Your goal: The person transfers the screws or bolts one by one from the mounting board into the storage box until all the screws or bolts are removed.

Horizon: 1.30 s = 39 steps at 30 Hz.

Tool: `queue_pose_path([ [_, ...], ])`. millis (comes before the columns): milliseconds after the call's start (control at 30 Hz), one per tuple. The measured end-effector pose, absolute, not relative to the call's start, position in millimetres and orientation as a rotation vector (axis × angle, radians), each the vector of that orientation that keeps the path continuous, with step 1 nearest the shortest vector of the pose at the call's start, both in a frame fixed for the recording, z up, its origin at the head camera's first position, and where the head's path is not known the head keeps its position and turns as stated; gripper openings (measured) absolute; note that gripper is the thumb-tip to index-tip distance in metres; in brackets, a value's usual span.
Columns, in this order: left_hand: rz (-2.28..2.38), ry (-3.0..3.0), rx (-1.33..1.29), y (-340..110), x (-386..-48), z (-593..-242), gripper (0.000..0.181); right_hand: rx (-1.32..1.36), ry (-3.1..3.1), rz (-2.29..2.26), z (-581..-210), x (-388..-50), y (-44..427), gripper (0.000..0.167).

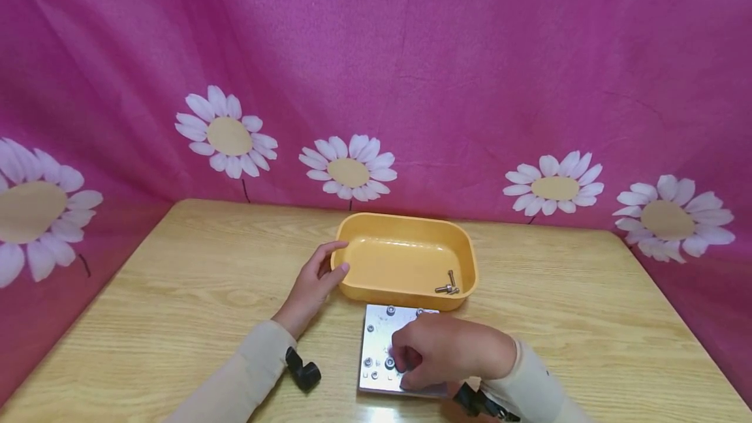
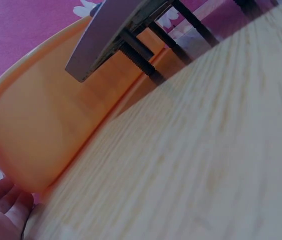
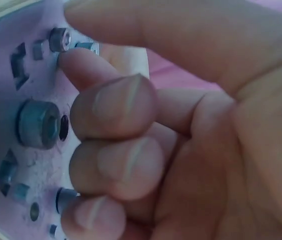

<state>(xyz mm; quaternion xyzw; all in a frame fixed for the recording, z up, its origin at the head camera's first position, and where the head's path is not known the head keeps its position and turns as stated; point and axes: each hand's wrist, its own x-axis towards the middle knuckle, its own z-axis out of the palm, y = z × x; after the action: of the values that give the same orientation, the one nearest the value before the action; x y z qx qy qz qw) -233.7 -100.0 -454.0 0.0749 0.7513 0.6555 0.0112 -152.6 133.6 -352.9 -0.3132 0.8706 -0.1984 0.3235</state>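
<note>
My left hand (image 1: 308, 292) holds the left end of a yellow plastic tray (image 1: 388, 294), thumb and index finger over the rim. In the left wrist view its fingers (image 2: 13, 202) lie against the outer wall. Over a silver metal plate (image 1: 378, 344) is my right hand (image 1: 455, 348), fingers curled. Seen from the right wrist, thumb and index fingertips close around a small socket-head bolt (image 3: 60, 40) in the plate. A larger bolt (image 3: 38, 125) stands beside the other fingers. Threaded shanks (image 2: 138, 60) project below the plate. The hand hides the plate's right part.
Several loose bolts (image 1: 446, 288) lie in the tray's front right corner. Both tray and plate are on a light wooden table (image 1: 558, 305), the plate right in front of the tray. Behind hangs a pink cloth (image 1: 446, 83) with white flowers.
</note>
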Motion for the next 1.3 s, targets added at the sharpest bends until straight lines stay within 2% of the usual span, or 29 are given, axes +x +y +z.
queue_pose_path([
  [367, 2.023, 2.318, 0.209, -101.7, -233.8, -451.2, 0.041, -0.804, 2.342, -0.466, -352.4, -146.4, 129.2, 0.015],
  [667, 2.009, 2.304, 0.181, -97.4, -216.5, -422.2, 0.042, -0.972, 2.440, -0.367, -355.3, -145.7, 127.8, 0.017],
  [1300, 2.017, 2.306, 0.189, -96.8, -215.8, -421.0, 0.041, -0.964, 2.475, -0.340, -356.3, -144.2, 126.7, 0.017],
])
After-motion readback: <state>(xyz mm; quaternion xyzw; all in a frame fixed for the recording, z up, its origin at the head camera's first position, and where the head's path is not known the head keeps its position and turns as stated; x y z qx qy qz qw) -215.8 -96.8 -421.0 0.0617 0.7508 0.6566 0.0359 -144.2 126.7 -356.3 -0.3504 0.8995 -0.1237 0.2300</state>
